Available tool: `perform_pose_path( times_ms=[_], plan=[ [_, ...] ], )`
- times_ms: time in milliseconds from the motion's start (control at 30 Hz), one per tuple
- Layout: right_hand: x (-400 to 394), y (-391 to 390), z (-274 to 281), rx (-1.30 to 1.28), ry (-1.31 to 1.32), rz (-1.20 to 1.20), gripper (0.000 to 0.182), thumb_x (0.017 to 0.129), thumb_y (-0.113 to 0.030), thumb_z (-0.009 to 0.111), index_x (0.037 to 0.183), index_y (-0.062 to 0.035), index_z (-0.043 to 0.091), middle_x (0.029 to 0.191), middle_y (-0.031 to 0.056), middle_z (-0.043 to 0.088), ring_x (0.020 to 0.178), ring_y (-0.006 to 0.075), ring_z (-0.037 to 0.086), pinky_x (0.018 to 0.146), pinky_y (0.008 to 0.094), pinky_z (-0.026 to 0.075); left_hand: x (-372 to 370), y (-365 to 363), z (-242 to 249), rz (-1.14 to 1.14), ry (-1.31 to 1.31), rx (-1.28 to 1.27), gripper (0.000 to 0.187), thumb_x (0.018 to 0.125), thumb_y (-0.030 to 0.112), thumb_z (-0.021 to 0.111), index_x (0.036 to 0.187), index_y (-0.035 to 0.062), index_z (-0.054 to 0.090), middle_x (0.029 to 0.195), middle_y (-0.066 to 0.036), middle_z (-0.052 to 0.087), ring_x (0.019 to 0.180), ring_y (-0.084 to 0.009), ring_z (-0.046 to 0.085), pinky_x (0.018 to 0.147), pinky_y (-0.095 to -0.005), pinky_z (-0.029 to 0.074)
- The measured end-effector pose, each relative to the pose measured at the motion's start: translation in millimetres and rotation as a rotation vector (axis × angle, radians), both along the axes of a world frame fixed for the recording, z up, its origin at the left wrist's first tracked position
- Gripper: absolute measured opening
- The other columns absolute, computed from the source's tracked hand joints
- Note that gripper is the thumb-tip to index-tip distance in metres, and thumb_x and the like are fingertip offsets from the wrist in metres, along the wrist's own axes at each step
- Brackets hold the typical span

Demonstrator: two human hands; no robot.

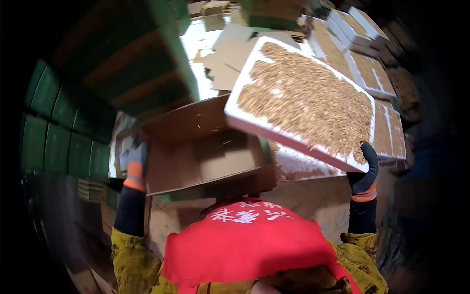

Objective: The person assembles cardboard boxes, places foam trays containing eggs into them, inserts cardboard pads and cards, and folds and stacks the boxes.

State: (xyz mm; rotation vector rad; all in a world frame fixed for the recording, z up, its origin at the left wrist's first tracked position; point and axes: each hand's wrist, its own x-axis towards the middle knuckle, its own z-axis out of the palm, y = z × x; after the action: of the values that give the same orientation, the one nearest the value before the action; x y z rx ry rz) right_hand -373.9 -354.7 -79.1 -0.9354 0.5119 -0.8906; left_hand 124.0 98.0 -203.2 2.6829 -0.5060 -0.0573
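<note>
My right hand (366, 171), in a dark glove with an orange cuff, grips the near right corner of a white foam box (293, 139). Loose tan husks or shavings (303, 93) cover its top. The foam box is tilted, its left end over the right side of an open cardboard box (227, 157). My left hand (137, 159), in a grey and orange glove, is closed at the left end of the cardboard box; its fingers are blurred. A few light flakes show against the inside of the cardboard box, whose right end is partly hidden.
Green cartons (54, 122) are stacked at the left, with a taller dark stack (132, 59) nearer the middle. More husk-covered white boxes (369, 73) stand at the right. Flat cardboard pieces (225, 61) lie behind. A red apron (249, 240) covers my front.
</note>
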Motion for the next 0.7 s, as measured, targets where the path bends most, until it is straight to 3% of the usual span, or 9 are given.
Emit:
perform_pose_path(
  times_ms=[67,167,300,400,467,533,567,667,700],
  plan=[
    [17.9,13.8,3.0,-0.532,0.176,0.098,0.028,0.092,-0.013,0.05,0.116,-0.0021,0.06,0.12,0.0123,0.059,0.112,0.0254,0.056,0.098,0.0405,0.044,-46.6,-33.8,44.5,-0.099,-0.061,0.102,0.05,0.093,0.033,0.049,0.133,0.0033,0.047,0.135,-0.015,0.05,0.125,-0.0246,0.045,0.102,-0.0346,0.035],
    [56.1,36.7,31.4,-0.865,0.26,0.269,0.036,0.089,-0.014,0.056,0.122,0.0004,0.056,0.114,0.0143,0.062,0.107,0.0239,0.06,0.092,0.036,0.048,-38.0,-30.7,12.9,-0.383,-0.493,-0.18,0.037,0.093,0.012,0.045,0.128,0.0016,0.046,0.13,-0.022,0.049,0.109,-0.0379,0.052,0.088,-0.0415,0.045],
    [139.9,106.3,101.3,-0.32,0.409,0.459,0.056,0.083,-0.014,0.063,0.133,0.0036,0.045,0.108,0.014,0.064,0.101,0.018,0.062,0.086,0.0281,0.05,-51.7,-29.7,36.5,-0.384,-0.146,-0.32,0.042,0.094,0.013,0.04,0.134,-0.002,0.04,0.131,-0.022,0.048,0.113,-0.0347,0.051,0.093,-0.0363,0.043],
    [176.4,138.5,95.5,-0.257,0.414,0.557,0.073,0.081,-0.016,0.067,0.142,0.0012,0.03,0.117,0.0122,0.06,0.104,0.0165,0.06,0.09,0.0288,0.049,-60.0,-20.6,49.8,-0.347,-0.026,-0.547,0.052,0.101,0.036,0.036,0.133,-0.0046,0.041,0.132,-0.016,0.049,0.119,-0.0225,0.046,0.1,-0.0312,0.035],
    [189.3,135.2,96.9,-0.314,0.452,0.65,0.068,0.083,-0.02,0.067,0.141,-0.0017,0.036,0.116,0.0091,0.061,0.103,0.0153,0.059,0.09,0.029,0.047,-82.8,-37.6,84.2,-0.103,0.404,-0.864,0.052,0.1,0.036,0.041,0.133,-0.0041,0.043,0.134,-0.016,0.049,0.12,-0.0207,0.045,0.101,-0.0299,0.034],
    [200.5,128.2,85.1,-0.358,0.604,0.744,0.067,0.083,-0.024,0.069,0.14,-0.0034,0.039,0.116,0.0072,0.061,0.101,0.0149,0.058,0.09,0.0289,0.045,-68.0,-24.4,49.9,-0.196,0.085,-0.689,0.045,0.099,0.029,0.04,0.131,-0.0027,0.045,0.129,-0.018,0.052,0.115,-0.0246,0.049,0.098,-0.0313,0.037],
    [203.9,120.1,78.6,-0.429,0.622,0.777,0.063,0.083,-0.027,0.069,0.136,-0.0029,0.044,0.112,0.0075,0.063,0.098,0.0144,0.059,0.088,0.0283,0.046,-50.2,-19.5,14.4,-0.31,-0.23,-0.47,0.038,0.099,0.022,0.039,0.128,-0.0015,0.047,0.122,-0.02,0.055,0.11,-0.028,0.053,0.095,-0.0326,0.041],
    [202.0,95.0,73.7,-0.964,1.088,0.821,0.048,0.08,-0.039,0.065,0.109,-0.0008,0.064,0.092,0.0158,0.07,0.077,0.0212,0.068,0.074,0.0294,0.052,-49.1,-26.1,37.8,-0.237,-0.022,-0.343,0.039,0.099,0.021,0.038,0.13,-0.0007,0.045,0.126,-0.02,0.053,0.114,-0.03,0.051,0.097,-0.0336,0.039],
    [203.7,100.9,79.2,-0.865,1.156,0.875,0.042,0.08,-0.042,0.063,0.091,-0.0026,0.07,0.076,0.0127,0.07,0.063,0.0223,0.068,0.068,0.0324,0.054,-42.7,-20.4,27.9,-0.303,-0.091,-0.303,0.04,0.099,0.022,0.038,0.131,-0.0001,0.044,0.127,-0.019,0.052,0.115,-0.0295,0.05,0.098,-0.0333,0.038]
  ],
)
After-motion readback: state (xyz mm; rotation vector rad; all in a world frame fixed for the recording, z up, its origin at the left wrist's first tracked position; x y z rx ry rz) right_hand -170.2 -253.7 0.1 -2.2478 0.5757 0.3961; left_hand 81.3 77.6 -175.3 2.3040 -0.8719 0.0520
